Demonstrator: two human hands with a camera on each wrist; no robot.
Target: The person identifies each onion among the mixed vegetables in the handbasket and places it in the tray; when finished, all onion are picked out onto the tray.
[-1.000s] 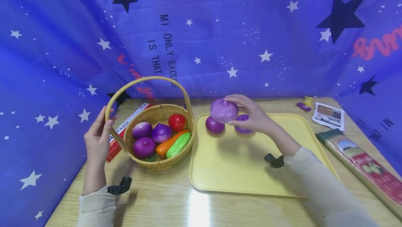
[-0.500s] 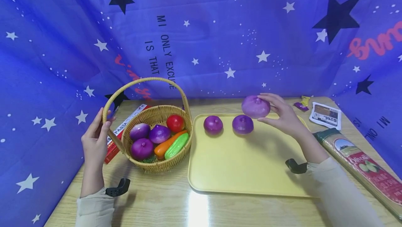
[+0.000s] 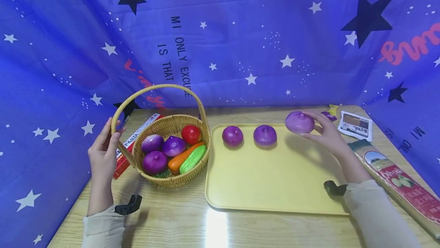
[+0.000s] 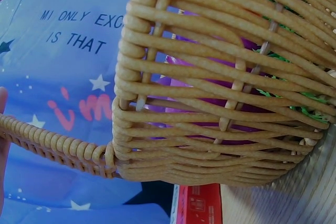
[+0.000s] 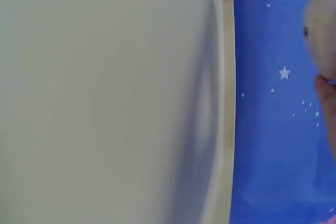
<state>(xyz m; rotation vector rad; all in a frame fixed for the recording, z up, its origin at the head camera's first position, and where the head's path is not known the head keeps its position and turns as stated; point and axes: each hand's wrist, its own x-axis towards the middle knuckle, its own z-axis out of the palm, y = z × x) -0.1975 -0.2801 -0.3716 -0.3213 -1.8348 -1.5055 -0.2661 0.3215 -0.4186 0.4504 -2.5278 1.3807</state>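
In the head view my left hand [image 3: 103, 152] grips the left side of the handle [image 3: 118, 114] of a wicker basket [image 3: 178, 181]. Inside lie several purple onions [image 3: 155, 162], a red tomato [image 3: 191, 134], an orange carrot [image 3: 178, 160] and a bumpy green vegetable [image 3: 193, 158]. My right hand [image 3: 326, 137] holds a lighter purple onion [image 3: 298, 122] between thumb and fingers, over the back right of a yellow tray [image 3: 261, 179]. Two other onions, one darker [image 3: 232, 136], stand in a row along the tray's back. The right wrist view catches only the held onion's underside [image 5: 323, 32].
Behind the basket lies a red and white pasta box [image 3: 122, 162]. To the tray's right are a long Olivoila packet [image 3: 395, 179], a white sachet [image 3: 355, 125] and small purple and yellow wrappers [image 3: 330, 113]. A blue star-printed curtain [image 3: 240, 42] encloses the table's back and sides.
My right hand has carried its onion rightward from above the two tray onions, then lowered it a little at the back right. The left hand keeps its grip on the basket handle.
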